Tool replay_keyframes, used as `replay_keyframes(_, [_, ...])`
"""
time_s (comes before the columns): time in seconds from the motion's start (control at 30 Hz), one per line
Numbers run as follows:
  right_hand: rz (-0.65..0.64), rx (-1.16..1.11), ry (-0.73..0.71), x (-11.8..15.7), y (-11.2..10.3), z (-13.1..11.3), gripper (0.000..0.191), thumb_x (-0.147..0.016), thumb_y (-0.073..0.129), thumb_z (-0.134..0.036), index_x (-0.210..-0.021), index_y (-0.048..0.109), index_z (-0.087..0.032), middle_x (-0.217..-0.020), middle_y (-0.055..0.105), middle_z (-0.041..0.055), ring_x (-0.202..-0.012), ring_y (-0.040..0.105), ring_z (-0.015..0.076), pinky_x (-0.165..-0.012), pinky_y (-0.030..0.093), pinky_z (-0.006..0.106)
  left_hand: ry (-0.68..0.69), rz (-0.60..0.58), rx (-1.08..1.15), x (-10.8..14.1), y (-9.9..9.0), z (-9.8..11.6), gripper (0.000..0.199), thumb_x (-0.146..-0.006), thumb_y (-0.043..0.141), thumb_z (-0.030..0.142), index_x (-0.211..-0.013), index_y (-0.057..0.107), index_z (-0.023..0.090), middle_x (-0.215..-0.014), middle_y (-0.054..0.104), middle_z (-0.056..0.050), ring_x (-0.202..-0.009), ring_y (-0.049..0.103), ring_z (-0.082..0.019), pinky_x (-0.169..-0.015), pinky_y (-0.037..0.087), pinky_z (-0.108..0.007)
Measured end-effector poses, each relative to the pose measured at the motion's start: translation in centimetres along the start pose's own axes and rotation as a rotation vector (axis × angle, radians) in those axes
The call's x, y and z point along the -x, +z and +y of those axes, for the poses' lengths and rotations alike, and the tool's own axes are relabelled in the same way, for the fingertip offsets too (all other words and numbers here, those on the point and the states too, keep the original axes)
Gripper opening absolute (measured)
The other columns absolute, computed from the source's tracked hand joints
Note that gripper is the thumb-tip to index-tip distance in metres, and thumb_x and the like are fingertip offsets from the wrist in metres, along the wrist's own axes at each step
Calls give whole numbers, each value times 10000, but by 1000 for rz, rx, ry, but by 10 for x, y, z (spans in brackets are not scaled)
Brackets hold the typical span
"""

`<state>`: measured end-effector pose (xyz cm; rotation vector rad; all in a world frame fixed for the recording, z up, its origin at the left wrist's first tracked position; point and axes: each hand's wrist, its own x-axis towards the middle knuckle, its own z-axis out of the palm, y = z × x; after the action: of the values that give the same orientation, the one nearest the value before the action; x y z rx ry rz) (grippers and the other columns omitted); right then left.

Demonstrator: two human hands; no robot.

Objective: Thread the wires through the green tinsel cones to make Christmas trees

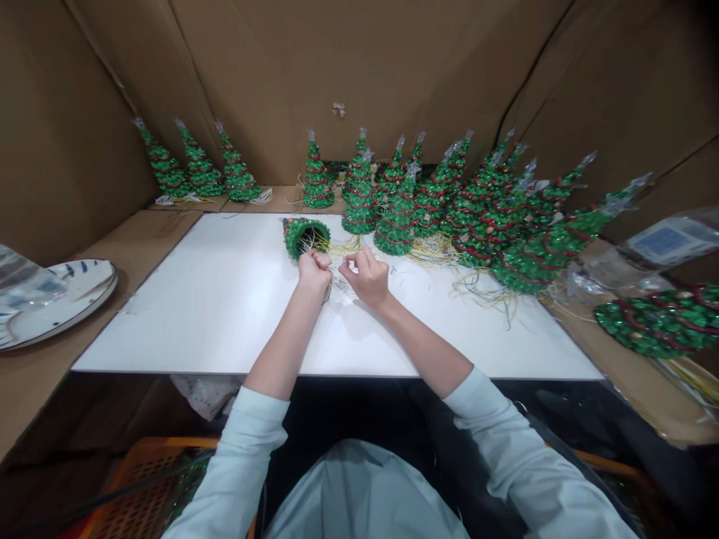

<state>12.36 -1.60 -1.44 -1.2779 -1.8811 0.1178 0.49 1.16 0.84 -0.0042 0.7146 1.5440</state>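
Tree [290, 236], tipped; left hand [315, 271] gripping wires [304, 245], right hand [368, 275] pinched, on what I cannot tell; a hard tug could snap them.

Premises: by appearance a workshop, with a bench given over to small decorative goods. Evidence: many near-identical glittery trees [359, 198] stand close together across the upper middle and upper right of the frame, with loose wires [435, 251] about their bases. A plain white board [225, 314] at the centre forms the work surface. Bare cardboard [393, 67] encloses it at the top; an orange plastic basket [126, 483] sits lower left.
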Motion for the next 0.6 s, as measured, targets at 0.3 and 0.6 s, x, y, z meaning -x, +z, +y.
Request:
replay_keyframes(0.3, [74, 86, -80, -3, 0, 4, 234, -834, 417, -309, -712, 560, -170, -659, 539, 63, -590, 476, 127, -520, 299, 239, -10, 48, 55, 9, 7, -7, 318, -831, 250, 19, -564, 197, 183, -403, 163, 82, -318, 145, -26, -330, 108, -149])
replay_keyframes(0.6, [76, 115, -309, -4, -14, 10, 241, -904, 365, -253, -869, 588, -166, -822, 621, 56, -661, 532, 106, -556, 346, 211, -5, 23, 44, 5, 5, -1, 319, -834, 250, 23, -564, 200, 187, -407, 146, 88, -295, 139, -21, -317, 106, -146])
